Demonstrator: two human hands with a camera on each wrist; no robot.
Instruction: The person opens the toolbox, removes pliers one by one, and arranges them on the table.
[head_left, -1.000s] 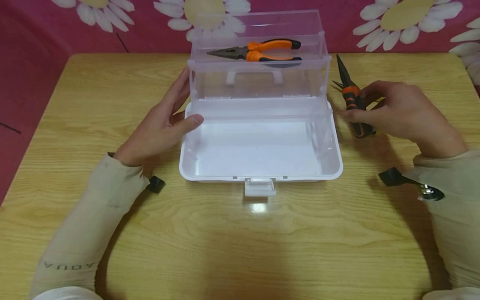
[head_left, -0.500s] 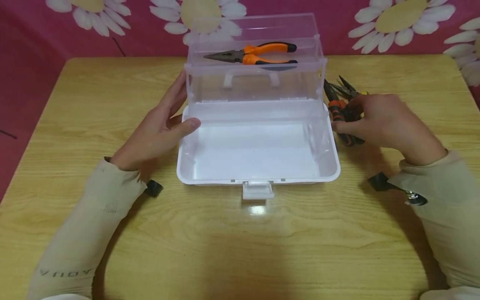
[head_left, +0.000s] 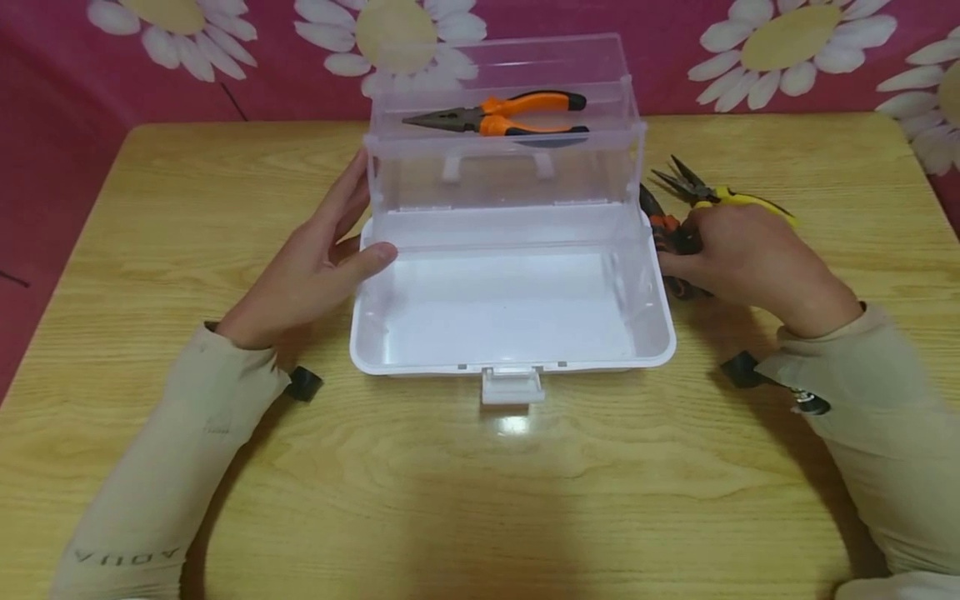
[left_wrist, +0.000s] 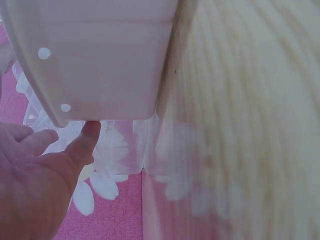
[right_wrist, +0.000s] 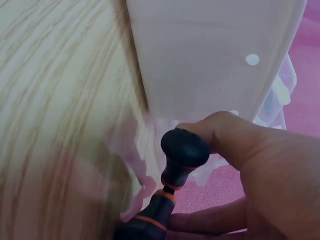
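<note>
A white toolbox (head_left: 510, 312) with its clear lid raised stands mid-table. My left hand (head_left: 303, 262) holds its left side, thumb over the rim and fingers along the outside; in the left wrist view a fingertip touches the box's back corner. My right hand (head_left: 757, 258) grips pliers (head_left: 675, 242) with black and orange handles, close beside the box's right wall. Their jaws are mostly hidden; a rounded black handle end (right_wrist: 185, 149) shows in the right wrist view. Orange-handled long-nose pliers (head_left: 480, 123) lie in the clear upper tray (head_left: 390, 154).
Yellow-handled pliers (head_left: 753, 200) lie on the wooden table (head_left: 375, 492) behind my right hand, partly covered by it. The box's white latch (head_left: 512, 386) hangs open at the front. A pink flowered cloth (head_left: 585, 67) rises behind the table.
My right hand has moved left and a little toward me with the black and orange pliers, up to the box's side. More of the yellow-handled pliers now shows. My left hand keeps its hold.
</note>
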